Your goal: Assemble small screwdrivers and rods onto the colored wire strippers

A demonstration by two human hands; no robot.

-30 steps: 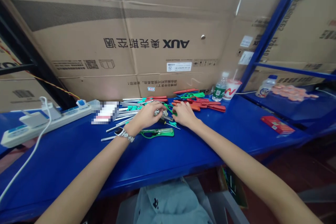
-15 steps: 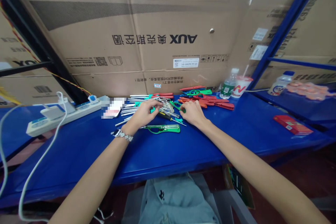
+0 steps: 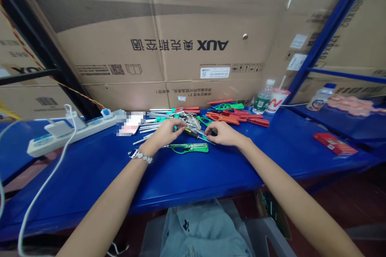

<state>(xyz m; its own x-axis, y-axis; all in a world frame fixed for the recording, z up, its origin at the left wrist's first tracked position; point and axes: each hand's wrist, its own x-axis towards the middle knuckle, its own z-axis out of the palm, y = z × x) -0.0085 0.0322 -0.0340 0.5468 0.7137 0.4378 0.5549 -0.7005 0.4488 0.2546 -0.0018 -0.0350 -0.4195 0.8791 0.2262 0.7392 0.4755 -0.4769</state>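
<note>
My left hand is closed over the left side of a pile of metal tubes; something small and teal shows at its fingers. My right hand has its fingers bent together beside a small teal piece, and what it may hold is too small to name. Between the hands lies a screwdriver with a black and yellow handle. A green lighter-like body with its side open lies nearer me. Small metal parts are heaped behind the hands.
Red and orange shells lie at the back right, near a bottle and a cup. A red box is on the right. A power strip and a phone stand left. Cardboard rises behind the blue table.
My right hand has moved slightly nearer me, from the green shell toward the small teal piece. My left hand has come slightly nearer me too.
</note>
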